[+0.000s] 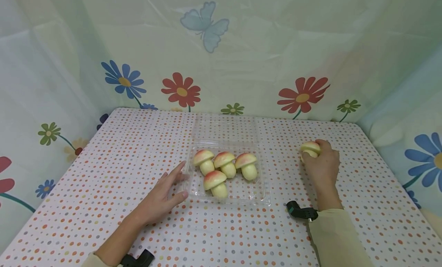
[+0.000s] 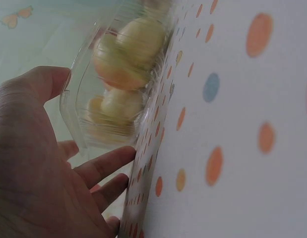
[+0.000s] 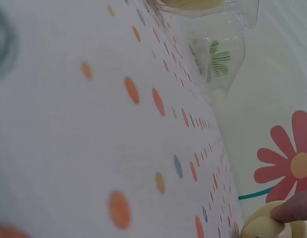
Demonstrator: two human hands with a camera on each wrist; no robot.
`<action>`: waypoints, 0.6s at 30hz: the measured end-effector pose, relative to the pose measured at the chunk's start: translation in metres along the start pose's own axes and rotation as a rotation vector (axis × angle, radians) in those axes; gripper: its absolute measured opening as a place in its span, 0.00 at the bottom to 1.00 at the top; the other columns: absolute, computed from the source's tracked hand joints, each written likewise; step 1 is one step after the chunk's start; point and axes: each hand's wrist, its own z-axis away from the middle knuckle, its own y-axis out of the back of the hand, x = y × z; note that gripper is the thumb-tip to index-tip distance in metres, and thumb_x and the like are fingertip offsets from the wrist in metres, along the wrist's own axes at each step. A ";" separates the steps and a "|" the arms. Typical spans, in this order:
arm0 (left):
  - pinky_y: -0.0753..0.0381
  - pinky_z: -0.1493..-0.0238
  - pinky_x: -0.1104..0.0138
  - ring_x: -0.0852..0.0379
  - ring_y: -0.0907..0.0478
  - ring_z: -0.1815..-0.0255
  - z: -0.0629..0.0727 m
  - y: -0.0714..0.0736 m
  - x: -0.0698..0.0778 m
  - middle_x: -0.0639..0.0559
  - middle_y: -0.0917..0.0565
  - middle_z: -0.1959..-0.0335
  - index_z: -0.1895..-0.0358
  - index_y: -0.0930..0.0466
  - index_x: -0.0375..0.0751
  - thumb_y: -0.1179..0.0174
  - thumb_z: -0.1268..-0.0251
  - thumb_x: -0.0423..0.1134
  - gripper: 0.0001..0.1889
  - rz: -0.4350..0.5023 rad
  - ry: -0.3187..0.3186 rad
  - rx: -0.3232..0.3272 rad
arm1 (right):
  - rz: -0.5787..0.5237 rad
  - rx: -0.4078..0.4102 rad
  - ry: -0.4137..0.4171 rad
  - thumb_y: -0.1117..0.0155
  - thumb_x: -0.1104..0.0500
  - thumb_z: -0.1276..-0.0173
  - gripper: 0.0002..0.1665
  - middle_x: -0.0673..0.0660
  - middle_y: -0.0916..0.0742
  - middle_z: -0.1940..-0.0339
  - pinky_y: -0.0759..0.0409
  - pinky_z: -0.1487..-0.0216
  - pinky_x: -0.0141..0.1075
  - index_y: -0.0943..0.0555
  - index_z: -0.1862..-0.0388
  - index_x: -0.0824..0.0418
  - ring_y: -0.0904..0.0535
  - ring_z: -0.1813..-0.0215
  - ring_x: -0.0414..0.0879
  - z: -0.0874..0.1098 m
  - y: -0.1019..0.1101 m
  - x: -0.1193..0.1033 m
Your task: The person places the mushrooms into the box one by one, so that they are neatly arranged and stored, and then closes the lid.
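Observation:
A clear plastic clamshell box (image 1: pixel 241 190) lies with its lid folded back, and several mushroom-shaped pieces (image 1: pixel 214 178) with red-tinged caps and pale stems sit inside it. My left hand (image 1: pixel 160 200) rests beside the box's left side, fingers spread. In the left wrist view its thumb touches the box rim (image 2: pixel 69 99). Off to the right of the box, my right hand (image 1: pixel 322 163) grips another mushroom-shaped piece (image 1: pixel 310 146) between thumb and fingers. Part of that piece (image 3: pixel 265 228) shows at the lower right corner of the right wrist view.
A white table covering (image 1: pixel 138 144) with coloured dots lies under everything. A curtain (image 1: pixel 248 48) printed with flowers and a butterfly hangs behind and along both sides. The box's transparent lid (image 1: pixel 226 129) reaches toward the table's back edge. Black wrist devices (image 1: pixel 300 211) sit at both wrists.

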 end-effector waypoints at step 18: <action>0.64 0.17 0.35 0.40 0.27 0.26 0.000 0.001 0.000 0.43 0.20 0.31 0.15 0.53 0.53 0.41 0.25 0.45 0.42 0.002 -0.007 -0.003 | -0.031 -0.007 -0.020 0.43 0.58 0.28 0.39 0.75 0.29 0.33 0.32 0.59 0.44 0.36 0.19 0.61 0.31 0.40 0.64 -0.002 0.004 -0.005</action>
